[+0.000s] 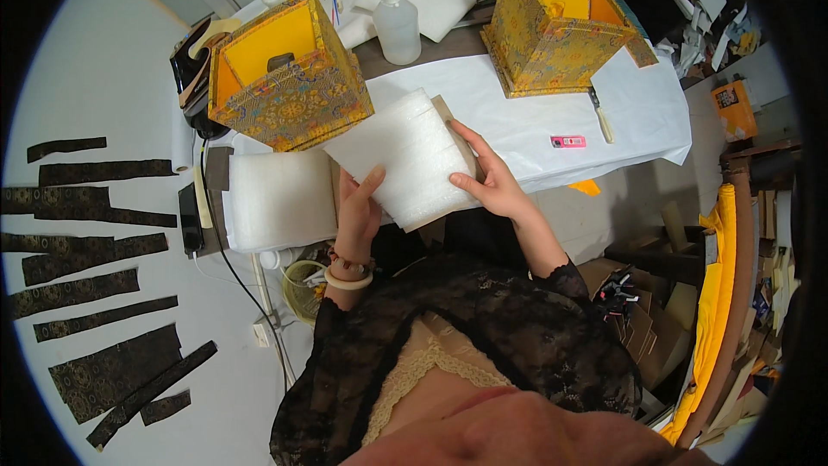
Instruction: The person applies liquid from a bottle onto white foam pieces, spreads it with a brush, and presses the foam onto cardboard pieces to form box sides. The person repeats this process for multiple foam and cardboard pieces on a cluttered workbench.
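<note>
Between my two hands is a white padded panel (405, 160), tilted, with a grey-brown board edge showing along its right side. My left hand (360, 207) grips its lower left edge, thumb on the white face. My right hand (492, 177) grips the right edge, thumb on the front and fingers along the board. Just left of my left hand, a second white padded panel (280, 198) lies at the table's near edge. Beyond it stands an open brocade-covered box (293, 112) with a yellow lining and a dark object inside.
Another open brocade box (552, 47) stands at the back right, near a pink-red small case (568, 141) and a knife (601, 115). A clear squeeze bottle (398, 28) stands at the back. Dark patterned fabric strips (103, 173) lie on the left surface. A black cable (226, 246) hangs nearby.
</note>
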